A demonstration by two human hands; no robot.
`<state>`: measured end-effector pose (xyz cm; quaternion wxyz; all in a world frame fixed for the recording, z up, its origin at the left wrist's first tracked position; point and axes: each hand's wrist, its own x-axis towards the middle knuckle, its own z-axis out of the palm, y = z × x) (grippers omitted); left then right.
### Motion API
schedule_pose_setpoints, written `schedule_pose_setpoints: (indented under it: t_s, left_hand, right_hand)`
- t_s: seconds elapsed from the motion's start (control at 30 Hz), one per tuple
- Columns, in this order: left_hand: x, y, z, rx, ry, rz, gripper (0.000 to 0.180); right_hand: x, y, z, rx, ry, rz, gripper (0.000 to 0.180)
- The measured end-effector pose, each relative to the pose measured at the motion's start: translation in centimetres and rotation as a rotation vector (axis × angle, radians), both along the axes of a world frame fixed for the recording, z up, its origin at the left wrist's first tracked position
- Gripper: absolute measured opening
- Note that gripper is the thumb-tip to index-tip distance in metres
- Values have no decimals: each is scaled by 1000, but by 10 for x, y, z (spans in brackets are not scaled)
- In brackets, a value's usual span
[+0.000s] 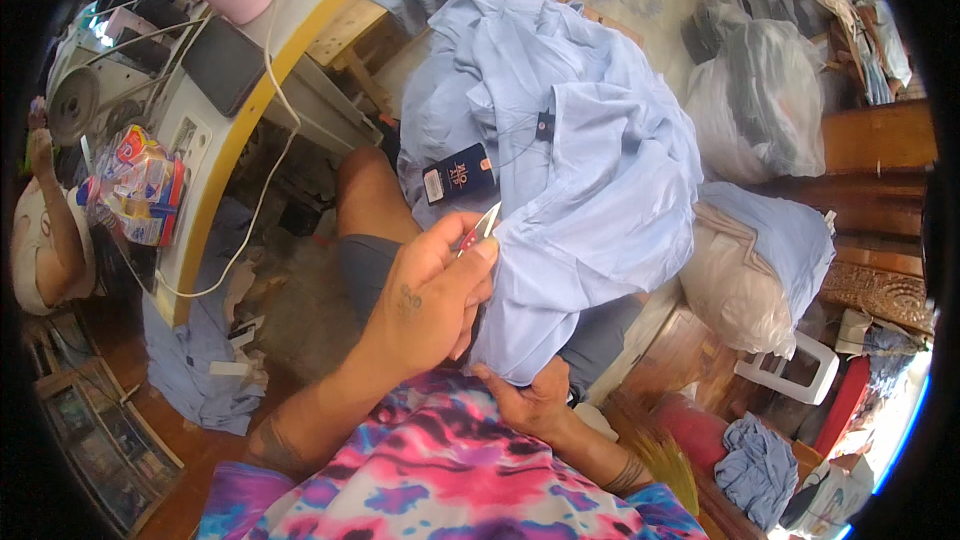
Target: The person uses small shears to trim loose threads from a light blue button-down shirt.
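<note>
Your left hand (430, 290) pinches small thread snips (480, 228), your right hand (530, 402) grips the light blue shirt (590, 170) from below at 6 o'clock. It's soft, floppy, light stuff piled on your lap, so I'd hold it by the seam fold.

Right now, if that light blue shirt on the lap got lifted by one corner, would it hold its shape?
Probably not. The light blue shirt already drapes in soft folds, so it would likely sag. It looks thin, so probably light. The left hand and right hand bunch it easily, suggesting little stiffness.
</note>
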<state>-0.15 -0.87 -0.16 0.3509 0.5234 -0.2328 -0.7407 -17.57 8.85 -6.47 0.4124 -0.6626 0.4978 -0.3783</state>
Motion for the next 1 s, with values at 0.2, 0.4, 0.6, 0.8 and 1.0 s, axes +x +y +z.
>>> schedule_pose_setpoints:
  t_s: [0.2,0.4,0.6,0.8,1.0]
  left_hand:
    - [-2,-14,-5,15,86,-45,25]
    - [-9,-12,-3,9,134,-62,25]
    - [-14,-19,0,3,107,-66,24]
    - [-7,-9,20,-162,34,-198,26]
    - [8,14,33,-344,-149,-317,37]
  right_hand:
    - [-6,7,-4,-12,59,9,14]
    - [-17,13,5,-59,73,-7,15]
    - [-25,5,13,12,33,36,14]
    - [-52,-14,22,342,-101,342,12]
    - [-93,-165,85,-154,405,-191,34]
